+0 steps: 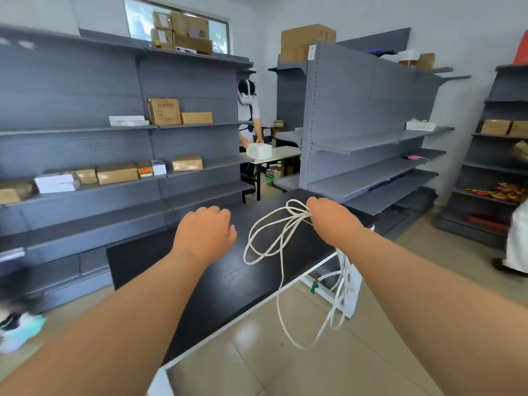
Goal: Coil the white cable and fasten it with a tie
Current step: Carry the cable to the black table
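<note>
right hand [328, 221] bunches the loops of the white cable [298, 215] in a tight grip, likely so the coil can't spring apart. loops fan left of the grip over the table [228, 281]; the tail hangs off the edge toward the floor. left hand [204, 232] hovers near, loosely curled, holding nothing.

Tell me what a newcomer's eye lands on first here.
The white cable stands out: loose loops bunched in the right hand over the black table, with a long strand dangling past its edge toward the floor. The left hand hovers beside it, holding nothing. Grey shelves with cardboard boxes line the room.
</note>
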Available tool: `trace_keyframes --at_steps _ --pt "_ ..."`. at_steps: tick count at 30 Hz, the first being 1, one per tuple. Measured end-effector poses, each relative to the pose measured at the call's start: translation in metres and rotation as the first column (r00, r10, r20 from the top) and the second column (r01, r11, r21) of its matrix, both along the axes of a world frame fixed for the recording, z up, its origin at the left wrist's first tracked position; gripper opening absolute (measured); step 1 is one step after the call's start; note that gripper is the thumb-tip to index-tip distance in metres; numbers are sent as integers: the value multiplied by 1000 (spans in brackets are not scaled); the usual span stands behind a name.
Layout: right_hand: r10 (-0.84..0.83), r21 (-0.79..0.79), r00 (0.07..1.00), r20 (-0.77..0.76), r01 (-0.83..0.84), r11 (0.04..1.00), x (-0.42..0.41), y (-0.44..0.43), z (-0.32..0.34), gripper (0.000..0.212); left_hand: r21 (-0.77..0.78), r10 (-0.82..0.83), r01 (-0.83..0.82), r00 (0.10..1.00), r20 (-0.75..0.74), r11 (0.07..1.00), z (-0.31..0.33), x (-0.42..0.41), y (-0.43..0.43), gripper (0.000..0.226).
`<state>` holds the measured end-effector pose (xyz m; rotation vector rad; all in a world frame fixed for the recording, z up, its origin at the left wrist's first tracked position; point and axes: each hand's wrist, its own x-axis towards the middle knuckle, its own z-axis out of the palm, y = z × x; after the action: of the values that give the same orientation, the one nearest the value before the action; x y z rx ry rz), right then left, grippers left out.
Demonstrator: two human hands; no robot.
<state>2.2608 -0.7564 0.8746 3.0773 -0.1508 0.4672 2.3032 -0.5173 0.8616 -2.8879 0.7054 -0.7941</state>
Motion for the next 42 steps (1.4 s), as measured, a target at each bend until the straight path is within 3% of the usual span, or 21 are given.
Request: trace_keyframes --at_steps 15,21,30,37,42 --pt "326 65 941 92 -332 941 183 -32 29 10 -54 316 -314 949 17 948 18 98 -44 31" --pt "350 214 933 83 -360 908 220 -15 16 9 -96 368 -366 930 2 926 13 139 -32 31" --pt "496 306 868 24 -478 823 304 40 -11 9 -119 411 -409 912 -8 905 -4 225 -5 31" --pt "573 394 817 -67 -506 767 367 84 -38 12 -113 458 -461 887 -51 880 -19 295 25 32" --pt "527 517 842 -116 -401 756 405 85 -68 16 -66 469 -475 878 -97 877 -42 328 30 30"
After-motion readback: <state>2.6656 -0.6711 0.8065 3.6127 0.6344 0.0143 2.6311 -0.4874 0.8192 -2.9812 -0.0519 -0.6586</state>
